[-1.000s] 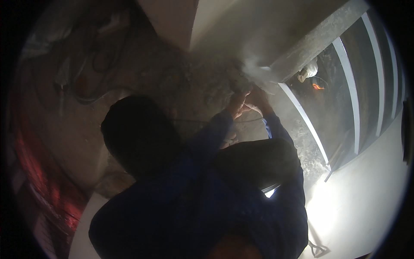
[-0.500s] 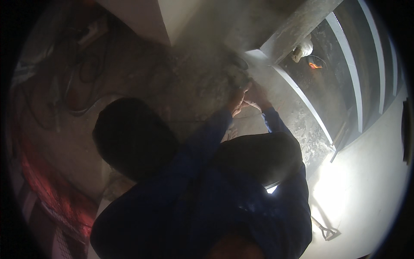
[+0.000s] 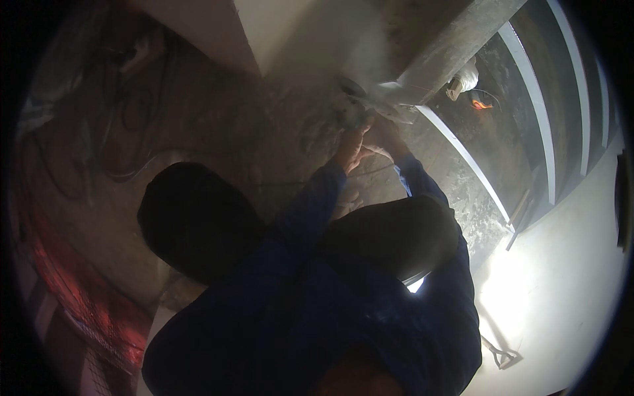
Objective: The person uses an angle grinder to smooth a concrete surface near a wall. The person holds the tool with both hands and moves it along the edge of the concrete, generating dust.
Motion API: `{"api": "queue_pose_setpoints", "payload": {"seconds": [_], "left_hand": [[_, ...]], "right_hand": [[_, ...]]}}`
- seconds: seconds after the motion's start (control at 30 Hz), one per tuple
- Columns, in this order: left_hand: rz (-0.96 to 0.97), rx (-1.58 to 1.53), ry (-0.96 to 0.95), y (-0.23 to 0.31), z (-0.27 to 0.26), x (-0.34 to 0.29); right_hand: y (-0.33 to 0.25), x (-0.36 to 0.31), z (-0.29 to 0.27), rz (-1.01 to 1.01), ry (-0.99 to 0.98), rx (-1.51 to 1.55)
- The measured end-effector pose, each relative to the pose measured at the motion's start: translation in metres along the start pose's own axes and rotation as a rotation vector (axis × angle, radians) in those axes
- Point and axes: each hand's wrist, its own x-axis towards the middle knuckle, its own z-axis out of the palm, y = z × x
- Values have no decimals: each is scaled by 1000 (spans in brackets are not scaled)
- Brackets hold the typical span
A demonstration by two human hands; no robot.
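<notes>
In front of my knees, my left hand (image 3: 350,152) and my right hand (image 3: 384,136) are close together, wrapped round a dark hand-held tool. Its dark curved part (image 3: 352,87) shows just beyond my fingers; dust and shadow blur the rest, so I cannot make out its exact kind. The tool is at the floor by the foot of a pale wall corner (image 3: 391,84). A thin cable (image 3: 373,171) runs past below my hands. Dust hangs in the air over the tool.
White metal strips (image 3: 465,165) stand in a row at the right. Beyond them are a white sack (image 3: 467,76) and a small orange-and-black object (image 3: 481,102). A handled tool (image 3: 505,358) lies lower right. Looped cables (image 3: 135,119) lie left, and red netting (image 3: 86,284) lower left.
Both hands and the tool have shifted a little to the left and away from me. The cable below my hands shows more clearly. The dust cloud has changed shape by the wall.
</notes>
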Motion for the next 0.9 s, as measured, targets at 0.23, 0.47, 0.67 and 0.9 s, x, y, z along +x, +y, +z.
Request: {"api": "queue_pose_setpoints", "payload": {"seconds": [0.23,0.47,0.67,0.9], "left_hand": [[0,36,56,2,2,1],[-25,25,27,-2,18,-10],[-71,157,150,-29,28,-19],[-43,90,76,-26,-3,4]], "right_hand": [[7,7,10,25,4,20],[9,-9,-2,60,-2,125],[12,-38,-8,94,-62,90],[-4,-22,-7,71,-16,245]]}}
